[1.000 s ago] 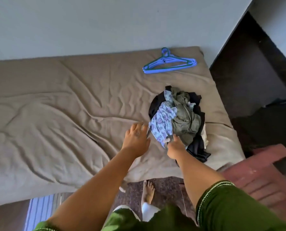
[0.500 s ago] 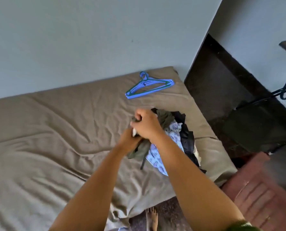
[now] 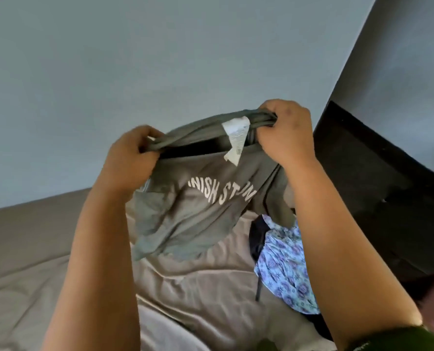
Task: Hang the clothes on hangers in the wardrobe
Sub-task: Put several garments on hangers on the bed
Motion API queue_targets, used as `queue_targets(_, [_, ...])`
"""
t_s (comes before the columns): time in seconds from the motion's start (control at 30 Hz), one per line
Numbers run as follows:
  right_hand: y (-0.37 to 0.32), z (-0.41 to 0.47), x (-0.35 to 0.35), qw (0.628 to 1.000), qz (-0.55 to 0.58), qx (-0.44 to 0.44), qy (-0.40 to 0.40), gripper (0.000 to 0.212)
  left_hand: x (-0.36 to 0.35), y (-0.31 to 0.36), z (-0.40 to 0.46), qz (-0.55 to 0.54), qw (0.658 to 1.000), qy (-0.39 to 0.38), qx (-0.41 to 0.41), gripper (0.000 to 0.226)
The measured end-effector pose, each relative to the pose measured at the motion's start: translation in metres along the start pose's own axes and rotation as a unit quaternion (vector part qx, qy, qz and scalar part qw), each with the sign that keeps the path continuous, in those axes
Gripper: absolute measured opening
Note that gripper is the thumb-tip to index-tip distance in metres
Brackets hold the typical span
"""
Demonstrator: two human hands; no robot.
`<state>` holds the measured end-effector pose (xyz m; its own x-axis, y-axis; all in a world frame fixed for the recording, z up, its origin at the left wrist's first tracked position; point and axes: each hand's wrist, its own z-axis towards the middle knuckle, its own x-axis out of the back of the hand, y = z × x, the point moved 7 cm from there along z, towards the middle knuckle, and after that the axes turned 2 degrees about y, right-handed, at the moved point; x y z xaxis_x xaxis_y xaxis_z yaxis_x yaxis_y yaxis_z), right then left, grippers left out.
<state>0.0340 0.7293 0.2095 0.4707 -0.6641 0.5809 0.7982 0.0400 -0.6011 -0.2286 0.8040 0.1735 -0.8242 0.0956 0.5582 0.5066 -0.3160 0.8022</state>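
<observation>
While the left hand [image 3: 128, 158] and right hand [image 3: 284, 134] each grip a bunched end of the grey-green T-shirt [image 3: 198, 198], its stretched edge runs straight between them above the bed [image 3: 33, 262], with neither hand nearer.

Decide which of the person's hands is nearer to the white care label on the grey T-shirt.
Right. The right hand grips the bunched fabric right beside the white care label; the left hand grips the grey T-shirt farther along.

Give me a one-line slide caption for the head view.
Both hands, left hand and right hand, hold up a grey-green T-shirt above the bed.
</observation>
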Motion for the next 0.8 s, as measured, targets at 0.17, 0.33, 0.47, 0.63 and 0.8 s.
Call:
queue_targets(0.17, [0.093,-0.027,-0.112,0.942,-0.193,-0.092,-0.259,0.028,-0.076,-0.081,0.012,-0.044,0.976,-0.131,0.166,0.018])
queue_targets(0.33, [0.193,-0.12,-0.231,0.779,0.13,-0.379,-0.483,0.024,-0.157,-0.153,0.018,0.113,0.954,-0.135,0.243,0.032])
queue_targets(0.47, [0.296,-0.125,-0.31,0.808,0.018,-0.389,-0.442,0.01,-0.218,-0.215,0.037,0.092,0.936,-0.12,0.318,0.03])
queue_targets(0.63, [0.386,-0.08,-0.408,0.846,-0.201,-0.195,-0.455,0.041,-0.274,-0.285,0.077,0.074,0.933,-0.072,0.346,0.04])
queue_targets(0.8, [0.443,-0.048,-0.492,0.871,-0.268,-0.074,-0.404,0.04,-0.306,-0.352,0.083,0.019,0.932,-0.04,0.361,0.033])
